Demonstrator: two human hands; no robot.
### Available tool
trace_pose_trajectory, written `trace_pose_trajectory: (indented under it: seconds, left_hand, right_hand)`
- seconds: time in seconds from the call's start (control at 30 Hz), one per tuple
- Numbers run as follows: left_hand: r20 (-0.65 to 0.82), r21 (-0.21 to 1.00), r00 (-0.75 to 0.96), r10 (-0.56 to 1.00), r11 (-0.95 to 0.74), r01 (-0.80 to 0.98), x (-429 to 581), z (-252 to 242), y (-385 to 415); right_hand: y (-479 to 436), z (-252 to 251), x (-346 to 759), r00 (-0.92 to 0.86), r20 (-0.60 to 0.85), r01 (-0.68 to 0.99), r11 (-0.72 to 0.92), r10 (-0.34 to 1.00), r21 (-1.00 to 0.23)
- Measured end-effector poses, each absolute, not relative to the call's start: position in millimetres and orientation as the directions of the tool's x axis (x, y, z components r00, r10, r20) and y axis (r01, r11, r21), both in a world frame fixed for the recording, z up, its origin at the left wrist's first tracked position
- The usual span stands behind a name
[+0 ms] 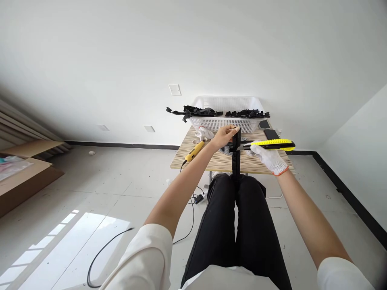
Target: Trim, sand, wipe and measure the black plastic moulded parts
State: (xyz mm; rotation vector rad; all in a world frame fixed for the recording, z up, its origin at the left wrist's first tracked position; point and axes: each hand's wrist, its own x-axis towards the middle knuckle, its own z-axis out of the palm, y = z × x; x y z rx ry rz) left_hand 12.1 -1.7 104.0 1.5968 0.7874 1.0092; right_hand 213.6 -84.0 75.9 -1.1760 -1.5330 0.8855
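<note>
Head view: left hand pinches black strip (bottom lost against trousers); right hand grips yellow knife.

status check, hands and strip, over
Left hand grips top of upright black strip. Gloved right hand holds yellow utility knife, blade at the strip. Nothing between blade and strip.

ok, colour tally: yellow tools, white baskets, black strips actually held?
Yellow: 2, knife in right hand, corded tool on table
White: 1, basket
Black: 1, strip in left hand
Total: 4
</note>
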Motion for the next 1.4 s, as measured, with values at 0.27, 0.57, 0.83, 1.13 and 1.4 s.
trace_pose_trajectory:
  seconds: [0.27,0.57,0.83,1.13,1.4]
  left_hand:
    - [0.297,0.936,0.450,0.842,-0.349,0.036,13.1,104.5,-3.3]
    - [0.362,0.914,0.481,0.798,-0.406,-0.015,23.5,117.7,-5.0]
    - [0.276,0.956,0.418,0.865,-0.293,-0.025,23.7,111.2,-4.5]
    - [0.167,0.979,0.385,0.908,-0.108,-0.171,5.1,88.7,-6.3]
    - [0.127,0.987,0.433,0.892,-0.071,-0.143,-6.4,71.3,-5.4]
  right_hand:
    - [-78.3,80.8,224.8,-0.002,0.123,-0.004,0.123,0.992,-0.992]
    - [-88.9,87.8,229.3,-0.095,0.143,0.132,0.155,0.985,-0.979]
    - [-88.9,89.5,231.8,0.006,0.109,-0.086,0.109,0.994,-0.990]
    - [-89.0,89.5,222.3,-0.036,0.127,0.054,0.129,0.991,-0.990]
    - [-84.7,87.6,221.1,-0.131,0.150,0.217,0.176,0.980,-0.960]
